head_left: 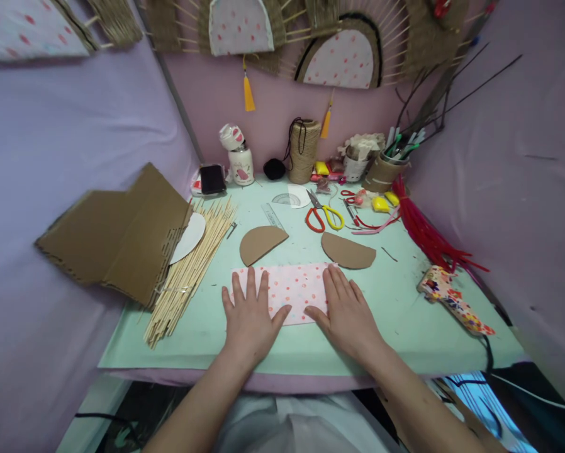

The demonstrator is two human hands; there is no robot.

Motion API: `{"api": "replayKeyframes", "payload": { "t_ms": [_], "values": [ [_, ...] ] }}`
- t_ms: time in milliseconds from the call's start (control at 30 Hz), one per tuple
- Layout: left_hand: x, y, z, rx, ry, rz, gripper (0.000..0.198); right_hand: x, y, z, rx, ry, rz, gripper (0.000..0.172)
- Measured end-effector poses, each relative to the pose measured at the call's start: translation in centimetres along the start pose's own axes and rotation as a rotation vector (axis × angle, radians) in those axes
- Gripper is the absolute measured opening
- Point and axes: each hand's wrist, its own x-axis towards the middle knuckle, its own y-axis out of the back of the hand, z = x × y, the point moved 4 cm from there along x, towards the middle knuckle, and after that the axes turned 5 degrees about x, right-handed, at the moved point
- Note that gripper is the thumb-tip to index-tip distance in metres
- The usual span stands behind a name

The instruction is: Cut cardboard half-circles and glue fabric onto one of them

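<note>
A pink dotted rectangle of fabric or paper lies flat near the front of the table. My left hand rests on its left end with the fingers spread. On the right end lies my right hand, flat, its thumb stretched out toward the left. Neither hand grips anything. Just beyond the dotted piece are two cardboard half-circles, one at the left and one at the right. Scissors with a red and a yellow handle lie open behind them.
Folded cardboard and a bundle of thin sticks take up the left side. At the right lie a patterned glue gun and red pipe cleaners. A twine spool, bottle and pen holder stand behind.
</note>
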Motion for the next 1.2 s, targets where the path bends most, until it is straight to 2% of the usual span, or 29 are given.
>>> {"api": "replayKeyframes", "payload": {
  "t_ms": [167, 267, 400, 467, 567, 667, 767, 833, 933, 1000, 1067, 1200],
  "values": [
    [-0.3, 0.5, -0.2, -0.031, -0.012, 0.008, 0.077, -0.1, 0.0, 0.0, 0.017, 0.002, 0.014, 0.083],
    [0.8, 2.4, -1.0, -0.075, -0.02, 0.022, 0.07, 0.0, 0.0, 0.0, 0.044, 0.007, 0.027, 0.083],
    [5.4, 6.0, -2.6, -0.111, 0.024, 0.135, 0.058, -0.1, 0.3, 0.1, 0.09, 0.016, 0.053, 0.079],
    [8.3, 6.8, -3.1, -0.116, 0.022, 0.097, 0.059, -0.3, 0.5, 0.3, 0.13, 0.03, 0.083, 0.077],
    [11.5, 6.3, -3.1, -0.134, -0.026, -0.054, 0.06, -0.5, 0.7, 0.6, 0.19, 0.054, 0.136, 0.075],
    [12.8, 5.3, -3.0, -0.141, -0.038, -0.126, 0.053, -0.7, 0.6, 0.9, 0.238, 0.061, 0.182, 0.075],
    [13.0, 4.9, -3.2, -0.144, -0.038, -0.126, 0.052, -0.7, 0.7, 0.9, 0.301, 0.055, 0.204, 0.074],
    [12.8, 5.4, -3.4, -0.157, -0.021, -0.086, 0.055, -0.8, 0.9, 1.1, 0.391, 0.042, 0.232, 0.072],
    [11.9, 7.1, -2.9, -0.218, -0.05, 0.038, 0.063, -1.1, 1.7, 1.9, 0.651, -0.035, 0.413, 0.053],
    [10.5, 8.2, -1.4, -0.303, -0.148, 0.084, 0.07, -1.6, 2.2, 2.9, 0.856, -0.135, 0.593, 0.035],
    [8.7, 8.8, 0.6, -0.385, -0.29, 0.065, 0.07, -2.1, 2.4, 3.8, 1.003, -0.237, 0.705, 0.025],
    [5.2, 8.1, 4.5, -0.371, -0.525, -0.045, 0.067, -2.5, 2.6, 4.8, 1.137, -0.336, 0.699, 0.023]
  ]
}}
